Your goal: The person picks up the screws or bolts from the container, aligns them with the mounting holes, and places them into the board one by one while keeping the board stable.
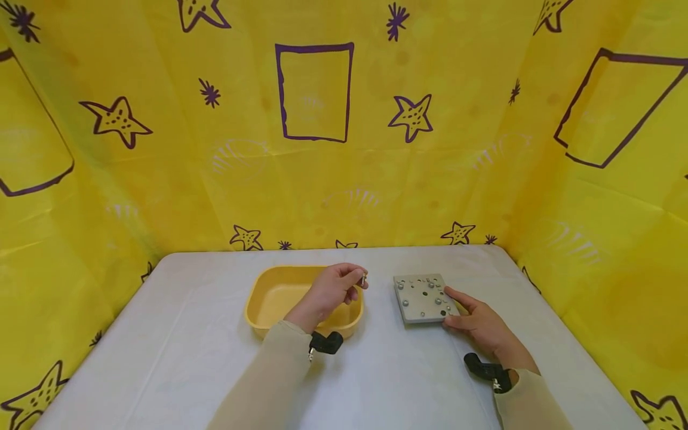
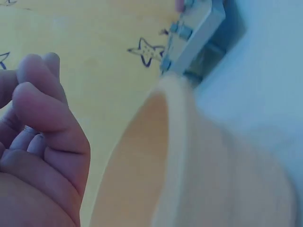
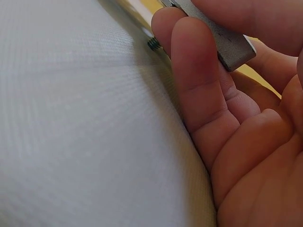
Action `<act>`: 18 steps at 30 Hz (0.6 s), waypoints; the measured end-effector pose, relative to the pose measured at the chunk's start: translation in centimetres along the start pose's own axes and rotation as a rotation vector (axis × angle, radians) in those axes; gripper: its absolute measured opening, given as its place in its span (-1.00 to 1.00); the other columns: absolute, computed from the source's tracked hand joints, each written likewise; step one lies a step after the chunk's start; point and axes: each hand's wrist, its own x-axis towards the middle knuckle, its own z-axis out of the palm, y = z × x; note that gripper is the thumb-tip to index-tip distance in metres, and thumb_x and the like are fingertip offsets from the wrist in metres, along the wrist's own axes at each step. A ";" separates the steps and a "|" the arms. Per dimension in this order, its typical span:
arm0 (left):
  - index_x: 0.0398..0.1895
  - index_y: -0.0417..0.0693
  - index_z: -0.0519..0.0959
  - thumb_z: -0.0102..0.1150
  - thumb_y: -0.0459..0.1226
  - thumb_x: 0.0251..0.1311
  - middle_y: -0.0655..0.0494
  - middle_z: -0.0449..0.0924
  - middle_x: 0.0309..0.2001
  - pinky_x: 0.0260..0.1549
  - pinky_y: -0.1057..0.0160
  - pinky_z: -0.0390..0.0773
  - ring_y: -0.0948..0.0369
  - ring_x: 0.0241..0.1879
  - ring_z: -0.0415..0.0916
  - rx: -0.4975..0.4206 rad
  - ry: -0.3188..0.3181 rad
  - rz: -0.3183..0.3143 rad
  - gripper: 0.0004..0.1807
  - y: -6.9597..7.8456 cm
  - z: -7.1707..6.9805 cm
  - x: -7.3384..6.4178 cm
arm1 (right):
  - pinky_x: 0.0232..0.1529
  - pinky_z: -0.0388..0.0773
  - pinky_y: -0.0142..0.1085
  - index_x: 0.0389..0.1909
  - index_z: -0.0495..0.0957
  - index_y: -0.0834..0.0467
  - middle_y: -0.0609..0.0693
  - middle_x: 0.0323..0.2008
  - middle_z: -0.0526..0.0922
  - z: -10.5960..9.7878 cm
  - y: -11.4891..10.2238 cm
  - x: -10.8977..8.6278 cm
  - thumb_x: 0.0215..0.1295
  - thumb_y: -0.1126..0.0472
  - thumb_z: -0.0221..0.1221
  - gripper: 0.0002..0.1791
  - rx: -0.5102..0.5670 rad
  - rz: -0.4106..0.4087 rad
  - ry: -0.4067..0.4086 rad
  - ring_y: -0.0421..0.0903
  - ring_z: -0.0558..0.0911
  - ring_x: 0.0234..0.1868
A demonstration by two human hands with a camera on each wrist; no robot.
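Above the right rim of a yellow plastic tub (image 1: 264, 327), my left hand (image 1: 332, 291) pinches a small brass-coloured piece (image 1: 364, 278) between thumb and fingertips; its exact kind is too small to tell. In the left wrist view the fingers (image 2: 47, 111) hide that piece. My right hand (image 1: 484, 327) grips the right edge of a square grey metal plate (image 1: 416, 304), thumb at the near corner. Several bolts and holes show on the plate's top face. A threaded bolt end (image 3: 154, 44) sticks out below the plate (image 3: 234, 49) in the right wrist view, beside the fingers.
A white cloth covers the table (image 1: 177, 334). Yellow printed curtains (image 1: 317, 197) stand behind it and on both sides. The tub's raised wall (image 2: 208, 165) lies under the left hand, to the left of the plate. Each wrist wears a black camera mount (image 1: 326, 342).
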 end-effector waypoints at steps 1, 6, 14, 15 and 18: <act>-0.03 -0.14 0.63 0.11 -0.19 0.44 -0.11 0.66 -0.19 -0.49 0.37 0.47 0.17 -0.50 0.45 -0.037 -0.009 -0.002 -0.77 -0.1 0.5 0.3 | 0.40 -0.25 0.21 0.54 0.19 -0.01 0.15 0.54 0.01 0.0 0.1 0.0 0.11 0.08 0.46 -0.02 -0.002 -0.001 0.001 0.18 0.00 0.50; -0.03 -0.14 0.62 0.17 -0.24 0.40 -0.14 0.68 -0.15 -0.54 0.39 0.43 0.16 -0.50 0.46 -0.082 -0.028 -0.013 -0.80 -0.3 2.9 1.8 | 0.40 -0.25 0.21 0.53 0.20 0.01 0.16 0.54 0.01 -0.2 0.2 0.1 0.09 0.07 0.47 -0.01 -0.003 -0.003 0.004 0.19 -0.02 0.50; -0.04 -0.07 0.66 0.26 -0.28 0.33 -0.01 0.70 -0.20 -0.57 0.34 0.42 0.10 -0.50 0.48 0.029 -0.086 0.028 -0.81 -0.1 7.3 4.1 | 0.40 -0.20 0.20 0.53 0.21 -0.02 0.16 0.54 0.00 -0.2 0.1 0.1 0.07 0.05 0.48 -0.01 0.009 0.028 0.010 0.19 -0.01 0.49; -0.03 -0.06 0.67 0.26 -0.29 0.32 0.03 0.69 -0.22 -0.57 0.34 0.43 0.13 -0.52 0.47 0.038 -0.087 0.031 -0.81 -0.2 7.8 4.3 | 0.40 -0.21 0.22 0.53 0.21 -0.03 0.16 0.54 0.00 -0.2 0.0 0.1 0.07 0.04 0.48 0.00 0.000 0.030 0.010 0.20 -0.02 0.50; -0.05 -0.04 0.68 0.26 -0.31 0.32 0.11 0.66 -0.26 -0.54 0.29 0.46 0.17 -0.55 0.45 0.046 -0.077 0.037 -0.82 -0.3 9.0 5.0 | 0.39 -0.17 0.22 0.53 0.21 -0.04 0.16 0.54 0.01 -0.2 0.0 0.2 0.06 0.02 0.48 0.00 -0.006 0.032 0.014 0.19 -0.01 0.49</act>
